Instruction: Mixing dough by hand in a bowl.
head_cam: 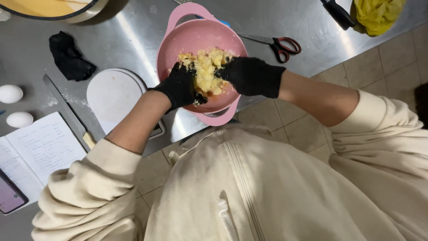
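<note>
— Where are the hands?

— Both are down in the pink bowl [200, 40], which stands on the steel tabletop [133, 40] near its front edge. The left hand [180, 85] and the right hand [252, 76] each wear a black glove.

— And what are they on?

— A lumpy yellow dough [206, 71] heaped in the middle of the bowl. The left fingers [191, 73] are curled into its left side and the right fingers [225, 71] press in from the right, so both hands close on the dough from opposite sides.

— What lies around the bowl?

— Right of the bowl, red-handled scissors [278, 44]. Left of the bowl, just beside it, a white round board [111, 93], and further left a long knife [67, 111] lying slantwise. Beyond that, two eggs [11, 94], an open notebook [42, 147] and a phone [9, 194] at the near left corner. Left of the bowl and farther back, a crumpled black glove [69, 56].
</note>
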